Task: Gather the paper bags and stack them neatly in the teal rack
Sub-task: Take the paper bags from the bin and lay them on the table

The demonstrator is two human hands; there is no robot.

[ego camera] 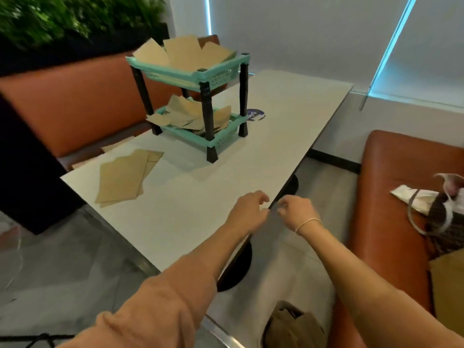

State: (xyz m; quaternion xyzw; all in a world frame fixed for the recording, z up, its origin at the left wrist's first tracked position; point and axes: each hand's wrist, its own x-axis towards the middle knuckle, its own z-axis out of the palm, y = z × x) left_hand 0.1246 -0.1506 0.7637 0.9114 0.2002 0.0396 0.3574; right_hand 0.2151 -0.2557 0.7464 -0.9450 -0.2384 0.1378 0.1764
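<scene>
- Left hand point(247, 209) and right hand point(296, 212): side by side at table point(288, 116) edge, fingers loosely curled, gripping nothing.
- Teal rack point(190, 96): far ahead of left hand; top tier point(221, 69) heaped with loose paper bags point(185, 52), lower tier point(226, 131) likewise.
- Flat bags point(123, 175): on tabletop, well left of left hand.
</scene>
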